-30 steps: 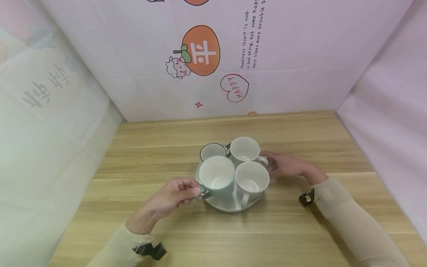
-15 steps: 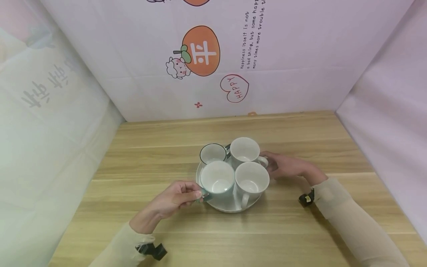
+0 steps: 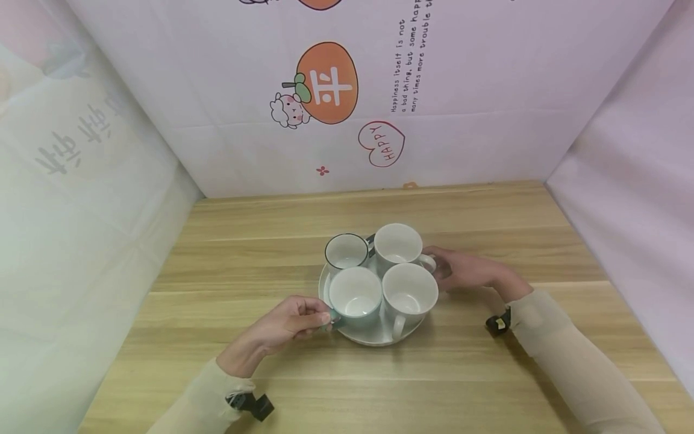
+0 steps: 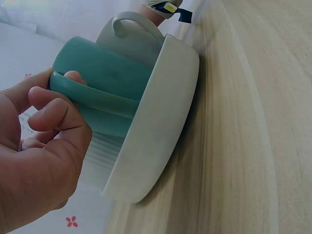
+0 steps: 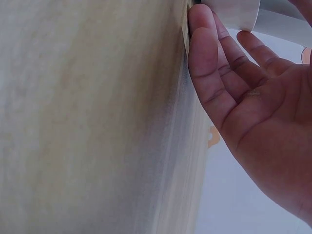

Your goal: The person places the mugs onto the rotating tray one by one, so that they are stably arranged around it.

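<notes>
My left hand (image 3: 293, 322) pinches the handle of a teal mug (image 3: 355, 295) with a white inside. In the left wrist view this teal mug (image 4: 105, 63) stands within the raised rim of a white round dish (image 4: 156, 122). Two white mugs (image 3: 398, 244) (image 3: 410, 292) and a smaller black-rimmed mug (image 3: 346, 251) share the dish. At the dish's right side rests my right hand (image 3: 466, 269), partly behind a white mug's handle. The right wrist view shows its fingers (image 5: 204, 53) loosely extended, fingertips at the edge of a white piece of crockery (image 5: 236, 13).
The wooden tabletop (image 3: 260, 253) spreads around the dish. A printed white cloth (image 3: 461, 90) rises behind it, and pale cloth walls (image 3: 97, 199) stand on both sides. Black camera mounts (image 3: 255, 407) sit on both wrists.
The teal mug has come down onto the dish, shifting slightly right, with my left hand still on its handle. More of the black-rimmed mug shows behind it. My right hand has stayed put.
</notes>
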Demonstrator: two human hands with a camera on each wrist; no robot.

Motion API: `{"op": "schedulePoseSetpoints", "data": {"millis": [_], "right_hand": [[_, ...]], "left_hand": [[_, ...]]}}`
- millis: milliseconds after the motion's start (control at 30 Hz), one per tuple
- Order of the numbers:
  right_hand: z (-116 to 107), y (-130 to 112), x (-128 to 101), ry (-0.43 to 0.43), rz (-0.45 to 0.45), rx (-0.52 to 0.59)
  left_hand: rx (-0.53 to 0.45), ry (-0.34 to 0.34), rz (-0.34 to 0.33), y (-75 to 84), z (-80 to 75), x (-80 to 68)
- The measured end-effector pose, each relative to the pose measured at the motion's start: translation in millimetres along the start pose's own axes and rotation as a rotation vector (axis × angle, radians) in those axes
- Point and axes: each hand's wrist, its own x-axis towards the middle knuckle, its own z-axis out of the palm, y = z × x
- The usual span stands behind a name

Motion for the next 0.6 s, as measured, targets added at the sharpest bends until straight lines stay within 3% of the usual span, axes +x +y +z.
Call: {"op": "schedulePoseSetpoints", "data": {"millis": [367,600], "right_hand": [[-0.1,3.7,0.7,-0.004,-0.004,-0.002],[-0.2,3.3,1.0,-0.011,-0.02,0.007]], "left_hand": [[0.041,0.046,-0.088,-6.1,-3.0,5.5],[0.137,0.077,-0.113,-2.0,-3.8,6.2]]}}
